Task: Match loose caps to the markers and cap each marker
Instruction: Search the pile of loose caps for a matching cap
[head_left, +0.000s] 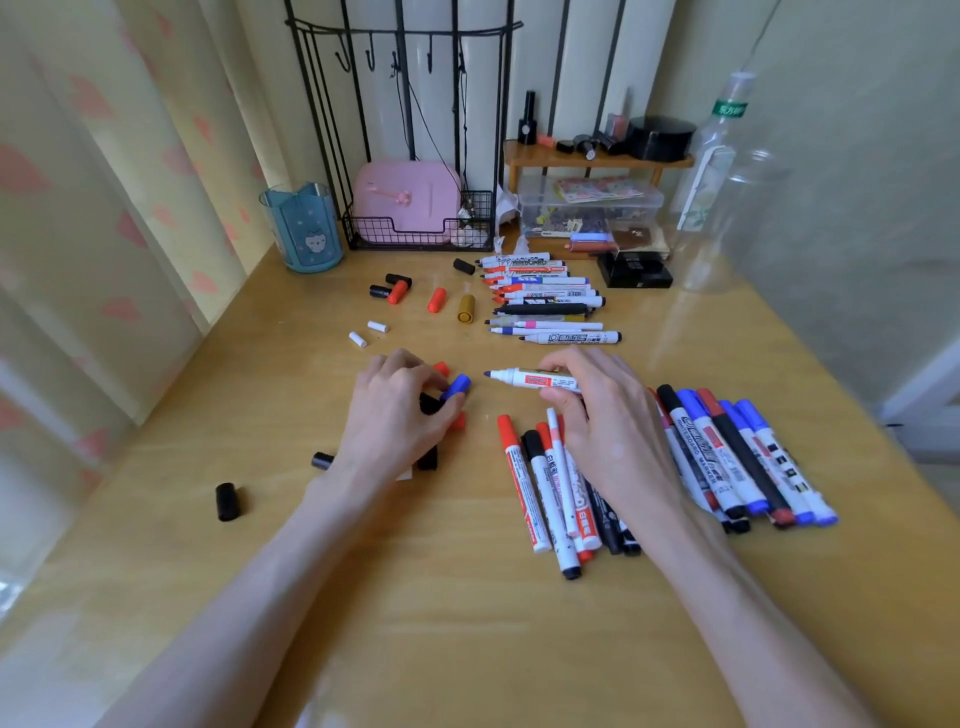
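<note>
Head view: left hand (395, 410) grip is closed in a pinch on a blue cap (458, 386), over a small heap of red and black loose caps (458, 422). Right hand (608, 415) grip is wrapped round an uncapped marker (530, 378) at mid-barrel. Its dark tip points left at the cap with a small gap between; both sit just above the worktop (467, 623).

Handling, my read: light, stiff plastic, smooth and round, so it rolls if set down. Cap looks like a push fit and needs straight alignment. Best hold is near the front of the barrel, with the cap taken by its closed end. Can't tell which way its mouth faces. Felt tip is the soft bit and will smear fingers.

Writing: "WHITEBOARD" is legible on the row of uncapped markers (545, 301) at the back, and "WHITEBOARD MARKER" on one in the capped pile (743, 457) at right. Held marker has a red label, text too small. Bottle (722, 156) has a green label, unreadable.
</note>
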